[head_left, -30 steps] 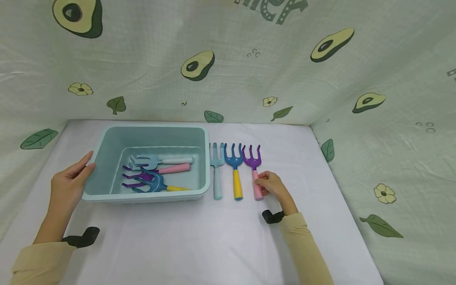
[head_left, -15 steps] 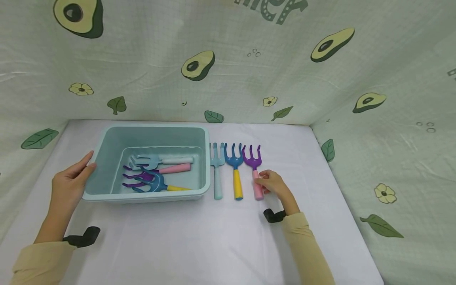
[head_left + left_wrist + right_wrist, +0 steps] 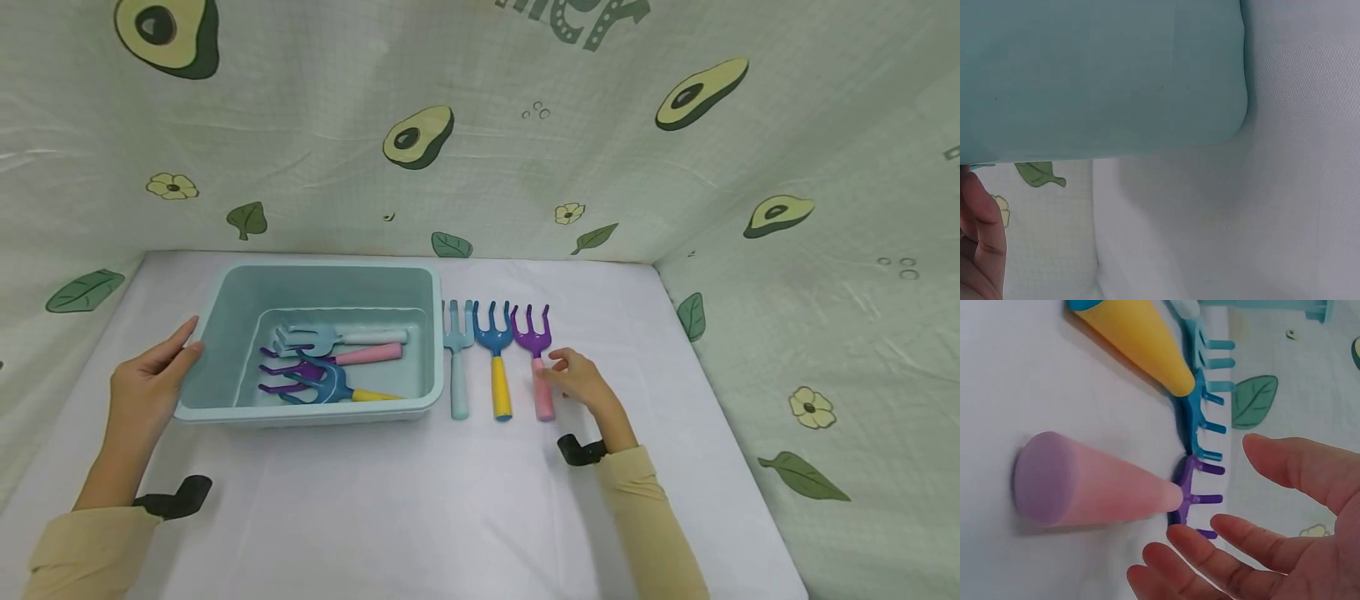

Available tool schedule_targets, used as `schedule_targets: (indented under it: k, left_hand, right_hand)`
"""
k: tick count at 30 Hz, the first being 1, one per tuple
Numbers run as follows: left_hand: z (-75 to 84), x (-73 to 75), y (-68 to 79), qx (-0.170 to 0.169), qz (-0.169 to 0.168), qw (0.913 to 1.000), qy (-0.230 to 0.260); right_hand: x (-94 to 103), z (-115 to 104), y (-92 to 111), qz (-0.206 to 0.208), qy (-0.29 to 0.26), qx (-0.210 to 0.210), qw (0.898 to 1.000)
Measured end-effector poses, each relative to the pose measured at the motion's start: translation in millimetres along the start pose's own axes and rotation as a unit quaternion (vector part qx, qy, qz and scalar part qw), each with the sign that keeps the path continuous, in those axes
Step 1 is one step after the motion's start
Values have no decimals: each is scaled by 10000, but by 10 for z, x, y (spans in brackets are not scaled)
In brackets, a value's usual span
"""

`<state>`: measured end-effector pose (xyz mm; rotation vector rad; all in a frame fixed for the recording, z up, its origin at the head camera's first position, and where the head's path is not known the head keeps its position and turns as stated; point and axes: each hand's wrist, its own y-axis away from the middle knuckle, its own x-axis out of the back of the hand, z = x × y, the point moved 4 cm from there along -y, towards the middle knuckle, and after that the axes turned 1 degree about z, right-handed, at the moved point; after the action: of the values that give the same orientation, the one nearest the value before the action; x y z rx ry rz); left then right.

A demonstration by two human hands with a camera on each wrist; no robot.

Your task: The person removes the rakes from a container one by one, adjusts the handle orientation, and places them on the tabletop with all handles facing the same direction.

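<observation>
- Pink-handled fork [image 3: 536, 364]: flat on the tabletop [image 3: 450, 517], right end of a row of three. Purple tines toward the far edge, well in from the right edge.
- Right hand [image 3: 583, 383]: just beside that handle. Grip is apart, thumb and fingers spread, nothing held. Head view overlaps hand and handle; right wrist view shows no contact.
- Left hand [image 3: 146, 379]: grip clamped on the left rim of the bin [image 3: 337, 287], which is on the left half of the tabletop, near the far edge.
- Rest of the row: yellow-handled fork [image 3: 501, 387] in the middle, then light-blue fork [image 3: 458, 375] just beside the bin's right side; can't tell if those two touch.
- In the bin: second light-blue fork [image 3: 326, 337], second pink-handled fork [image 3: 363, 356], second yellow-handled fork [image 3: 337, 390]. Heads overlap, handles toward the tabletop's right edge.
- Handling, best guess: forks light and stiff, not fragile. Smooth tapered handle could roll or slip in a loose pinch.
- Where to hold: mid-handle, thumb one side, fingers the other. Skip the tines: thin, hooked, could snag the neighbour.
- Bin: probably light, slightly flexy plastic, would slide easily. Rim is the right place to steady it.
</observation>
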<state>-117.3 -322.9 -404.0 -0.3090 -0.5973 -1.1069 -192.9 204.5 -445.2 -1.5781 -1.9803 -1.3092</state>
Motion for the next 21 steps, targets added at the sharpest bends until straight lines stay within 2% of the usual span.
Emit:
schedule_targets:
  k: [11,17,21]
  left_hand:
    - [-4,-3,-2,0,-27,10000,77]
    - [6,-3,0,-22,15,10000,54]
    - [5,-1,-4,19,22,10000,29]
  right_hand:
    - [73,-294,133,23,-23,671,9977]
    - [120,-550,251,91,2,1144,9934]
    - [139,-741,329,88,-46,1315,9913]
